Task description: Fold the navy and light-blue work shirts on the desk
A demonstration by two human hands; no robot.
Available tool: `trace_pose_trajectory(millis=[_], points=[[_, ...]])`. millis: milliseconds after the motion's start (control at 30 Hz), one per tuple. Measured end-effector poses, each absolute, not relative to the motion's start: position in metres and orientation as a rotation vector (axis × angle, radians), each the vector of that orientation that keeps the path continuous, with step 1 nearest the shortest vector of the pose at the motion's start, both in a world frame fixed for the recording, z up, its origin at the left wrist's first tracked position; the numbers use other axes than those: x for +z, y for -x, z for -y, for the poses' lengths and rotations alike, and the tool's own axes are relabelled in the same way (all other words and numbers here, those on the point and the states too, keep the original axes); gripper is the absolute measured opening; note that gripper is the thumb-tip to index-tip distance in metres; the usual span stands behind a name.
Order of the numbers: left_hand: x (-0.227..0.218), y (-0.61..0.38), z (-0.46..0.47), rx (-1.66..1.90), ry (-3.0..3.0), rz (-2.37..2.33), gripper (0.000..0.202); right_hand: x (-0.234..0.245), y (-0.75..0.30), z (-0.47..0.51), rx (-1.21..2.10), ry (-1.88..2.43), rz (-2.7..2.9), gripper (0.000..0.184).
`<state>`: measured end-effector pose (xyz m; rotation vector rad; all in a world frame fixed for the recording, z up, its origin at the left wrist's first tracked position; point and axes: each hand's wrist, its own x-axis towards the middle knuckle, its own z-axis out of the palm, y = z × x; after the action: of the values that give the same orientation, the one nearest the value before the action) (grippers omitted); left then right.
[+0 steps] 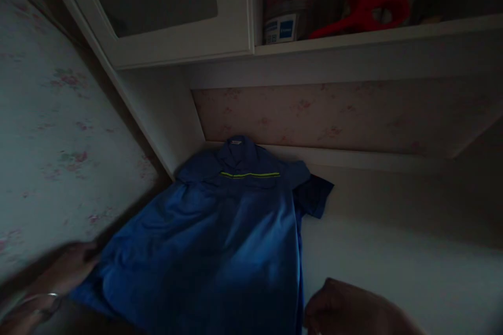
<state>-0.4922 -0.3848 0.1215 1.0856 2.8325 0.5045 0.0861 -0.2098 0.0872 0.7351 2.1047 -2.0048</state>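
Observation:
A blue short-sleeved shirt (231, 230) with a collar and a yellow-green stripe across the chest lies spread out, collar at the far end. Under its right side, the darker sleeve of another blue garment (316, 196) sticks out. My left hand (65, 269), slightly blurred and wearing a bracelet, is closed at the shirt's lower left edge. At the lower right edge, my right hand (349, 306) has its fingers curled together on the cloth; the fingertips are partly hidden by the hand and the frame's border.
The garments lie on a white desktop (377, 220). Overhead hangs a white cabinet (231, 26), its open shelf holding a red spring clamp (365, 8) and a labelled tub (281, 27). A flowered wall (66, 131) stands close on the left.

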Motion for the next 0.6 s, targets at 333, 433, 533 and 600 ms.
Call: trace_pose_trajectory(millis=[333,433,533,600], points=[[0.075,0.215,0.250,0.990,-1.499,-1.836,0.041,0.022,-0.091,0.156,-1.490,-2.260,-2.626,0.044],[0.055,0.175,0.206,0.913,-1.625,-1.785,0.043,0.006,-0.112,0.155,-1.081,-2.515,-2.618,0.049],[0.026,0.167,0.175,0.775,-1.750,-1.858,0.036,-0.008,-0.139,0.162,-0.900,-2.590,-2.495,0.048],[0.009,0.169,0.166,0.720,-1.786,-1.890,0.029,-0.015,-0.154,0.165,-0.811,-2.611,-2.452,0.046]])
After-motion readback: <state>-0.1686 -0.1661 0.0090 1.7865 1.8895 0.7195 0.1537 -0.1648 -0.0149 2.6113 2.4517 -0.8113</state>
